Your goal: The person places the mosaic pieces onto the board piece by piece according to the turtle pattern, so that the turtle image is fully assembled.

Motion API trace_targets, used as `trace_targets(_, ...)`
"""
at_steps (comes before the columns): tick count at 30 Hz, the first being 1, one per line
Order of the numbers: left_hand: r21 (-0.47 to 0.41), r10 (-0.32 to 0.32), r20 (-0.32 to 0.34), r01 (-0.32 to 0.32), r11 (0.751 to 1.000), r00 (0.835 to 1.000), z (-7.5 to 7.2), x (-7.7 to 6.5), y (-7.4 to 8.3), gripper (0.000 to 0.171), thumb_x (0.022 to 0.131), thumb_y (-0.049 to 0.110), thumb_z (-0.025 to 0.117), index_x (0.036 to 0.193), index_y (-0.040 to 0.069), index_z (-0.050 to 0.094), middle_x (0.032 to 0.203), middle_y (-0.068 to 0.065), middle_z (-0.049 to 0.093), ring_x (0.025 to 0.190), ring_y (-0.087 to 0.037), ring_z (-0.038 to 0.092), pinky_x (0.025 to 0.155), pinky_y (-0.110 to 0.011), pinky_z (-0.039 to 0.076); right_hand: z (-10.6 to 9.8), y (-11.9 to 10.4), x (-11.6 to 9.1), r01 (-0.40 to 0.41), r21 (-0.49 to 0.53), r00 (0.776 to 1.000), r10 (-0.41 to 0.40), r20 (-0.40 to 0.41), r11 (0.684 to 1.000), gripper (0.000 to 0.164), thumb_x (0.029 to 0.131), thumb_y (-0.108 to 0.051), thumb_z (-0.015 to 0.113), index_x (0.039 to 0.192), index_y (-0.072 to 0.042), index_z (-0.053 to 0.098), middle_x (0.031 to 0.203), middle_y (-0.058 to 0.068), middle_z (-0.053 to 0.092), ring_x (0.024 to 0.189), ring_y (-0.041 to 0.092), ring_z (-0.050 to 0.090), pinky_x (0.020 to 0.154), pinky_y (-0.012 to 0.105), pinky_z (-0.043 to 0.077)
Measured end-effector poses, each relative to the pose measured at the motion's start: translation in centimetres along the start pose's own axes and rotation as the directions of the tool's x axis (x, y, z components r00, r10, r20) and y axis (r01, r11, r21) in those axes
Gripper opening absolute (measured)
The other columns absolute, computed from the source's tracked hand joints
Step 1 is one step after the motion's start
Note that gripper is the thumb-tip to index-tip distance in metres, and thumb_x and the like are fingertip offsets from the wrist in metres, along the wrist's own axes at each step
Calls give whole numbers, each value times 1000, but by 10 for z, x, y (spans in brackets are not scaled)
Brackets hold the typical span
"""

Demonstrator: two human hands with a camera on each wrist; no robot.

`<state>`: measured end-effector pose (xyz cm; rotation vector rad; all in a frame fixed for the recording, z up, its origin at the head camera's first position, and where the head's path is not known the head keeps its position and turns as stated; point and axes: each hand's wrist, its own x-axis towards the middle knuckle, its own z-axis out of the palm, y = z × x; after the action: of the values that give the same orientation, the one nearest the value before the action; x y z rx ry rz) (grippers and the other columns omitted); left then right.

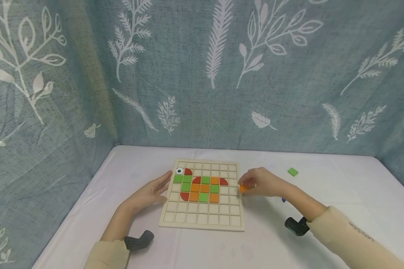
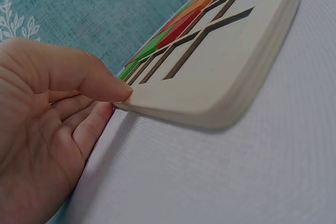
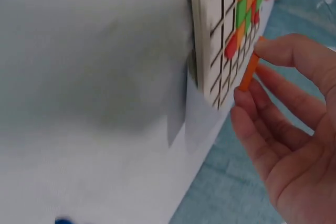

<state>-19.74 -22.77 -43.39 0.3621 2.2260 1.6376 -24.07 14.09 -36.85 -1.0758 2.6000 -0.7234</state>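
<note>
A pale wooden grid board (image 1: 202, 220) lies on the white table, with square and rounded tiles set in several of its cells. Green tiles (image 1: 186, 187), orange tiles (image 1: 204, 188), red rounded tiles (image 1: 184, 196) and a white tile with an eye (image 1: 179, 171) form a bird-like shape. Along the board's left edge rests my left hand (image 1: 148, 193), fingers extended; in the left wrist view its thumb (image 2: 113, 87) touches the rim. Just off the right edge, my right hand (image 1: 266, 182) pinches an orange tile (image 3: 250, 71) between thumb and fingertips.
A loose green tile (image 1: 293, 172) lies at the back right of the table. A small blue piece (image 1: 284, 200) is partly hidden by the right forearm. Dark wrist devices (image 1: 139, 241) sit at both cuffs. A patterned blue-green curtain (image 1: 188, 74) hangs behind.
</note>
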Motion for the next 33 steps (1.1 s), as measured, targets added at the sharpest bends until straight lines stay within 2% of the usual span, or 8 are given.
trace_targets(5,7,-6,-8,6,1000,1000,0,-1,0,92,71,-7,60,147,0,8,154,-18,5,138,-37,17,111,-44,20,14,-7,15,37,-3,999,-37,14,999,26,74,-5,71,100,-1,69,92,3,66,82,12,59,74,23,54)
trace_targets(13,14,2,-4,-2,1000,1000,1,0,-2,91,72,-8,59,147,0,8,154,-18,4,138,-38,17,111,-43,21,29,-10,32,81,-55,997,-81,-10,995,20,74,-2,70,95,-2,71,92,4,68,82,14,60,75,25,54)
trace_targets(33,-6,-18,-16,17,1000,1000,1,2,-2,90,72,-9,58,147,2,9,155,-15,5,138,-36,18,111,-43,21,37,-12,42,79,-84,997,-80,-15,993,21,76,-4,70,97,-4,70,96,5,68,88,16,62,80,27,54)
